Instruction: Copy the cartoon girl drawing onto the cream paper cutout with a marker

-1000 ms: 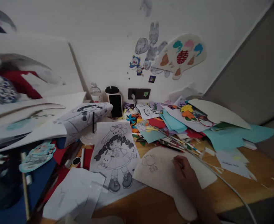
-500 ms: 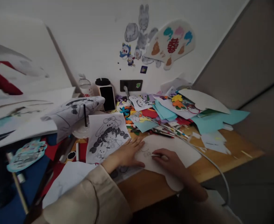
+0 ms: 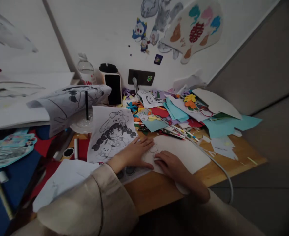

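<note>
My left hand point(image 3: 136, 152) lies flat with its fingers spread, across the white sheet and the right edge of a line drawing of a girl with braids point(image 3: 116, 132). Close by, my right hand point(image 3: 169, 164) is closed in a pinch on a slim pale pen-like thing point(image 3: 157, 159), mostly hidden by the fingers. Its tip end rests at the white sheet point(image 3: 193, 155), which has a rounded, cut-out outline. Faint grey pencil lines show on the sheet between my two hands.
Coloured paper scraps point(image 3: 176, 111) and several pens point(image 3: 178, 131) crowd the back. A white cable point(image 3: 223, 170) crosses the right side and hangs over the desk edge. At back left stand a clear bottle point(image 3: 86, 70), a phone point(image 3: 113, 89) and a lidded cup with straw point(image 3: 82, 123).
My right hand has shifted slightly left, now covering pencil marks seen before. My left hand stays flat on the paper. The head view has tilted down a little.
</note>
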Demonstrator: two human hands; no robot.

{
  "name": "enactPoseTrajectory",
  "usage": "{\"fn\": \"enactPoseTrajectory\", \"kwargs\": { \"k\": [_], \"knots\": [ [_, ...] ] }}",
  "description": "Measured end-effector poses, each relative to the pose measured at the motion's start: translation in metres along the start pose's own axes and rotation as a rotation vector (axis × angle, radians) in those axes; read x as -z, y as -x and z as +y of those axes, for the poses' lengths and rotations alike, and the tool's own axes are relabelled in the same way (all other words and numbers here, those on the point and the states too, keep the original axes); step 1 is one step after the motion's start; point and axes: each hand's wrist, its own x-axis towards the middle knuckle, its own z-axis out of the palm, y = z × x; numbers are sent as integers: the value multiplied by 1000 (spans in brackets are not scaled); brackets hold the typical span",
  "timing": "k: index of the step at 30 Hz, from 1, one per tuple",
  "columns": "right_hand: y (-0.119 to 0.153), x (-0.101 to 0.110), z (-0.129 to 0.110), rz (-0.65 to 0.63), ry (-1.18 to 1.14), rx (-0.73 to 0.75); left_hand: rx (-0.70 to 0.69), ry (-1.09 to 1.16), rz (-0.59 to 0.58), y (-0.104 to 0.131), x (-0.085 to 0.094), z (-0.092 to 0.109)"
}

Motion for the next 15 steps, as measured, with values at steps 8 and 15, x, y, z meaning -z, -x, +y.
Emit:
{"fn": "enactPoseTrajectory", "kwargs": {
  "k": [8, 15],
  "knots": [
    [-2, 0, 0, -27, -17, -23, 1, 37, 5, 0, -3, -1],
    [-2, -1, 2, -33, -10, -19, -14, 39, 48, 0, -7, -2]
  ]
}}
